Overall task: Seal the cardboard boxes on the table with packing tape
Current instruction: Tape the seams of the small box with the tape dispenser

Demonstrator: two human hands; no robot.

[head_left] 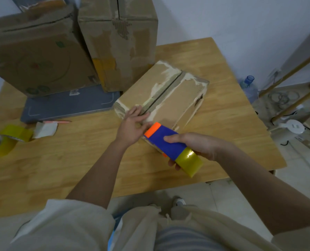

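**Near the table's front edge: first strip of tape being started on a flat box**

On the wooden table (60,160), near its middle: flat cardboard box (166,95), lying low, centre seam showing dark and open along its length, old torn tape residue beside it. No fresh tape visible along that seam yet.

At the box's near end: left hand (134,125), fingers spread flat, pressing down at the seam, apparently pinning a tape end, though too blurred to confirm. Right hand (192,147), fingers wrapped around a blue and orange tape dispenser (166,142) with a yellowish roll at its back, orange nose touching the box's near edge.

Behind, at the far left: two tall boxes, left one (33,57) and right one (118,38), top seams hard to judge, seemingly untaped.

Progress, as a judgement: barely begun; likely all three boxes left to seal.

Count: three boxes, one dispenser, one spare tape roll (4,142) at the left edge, one grey board (69,105) under the tall boxes.
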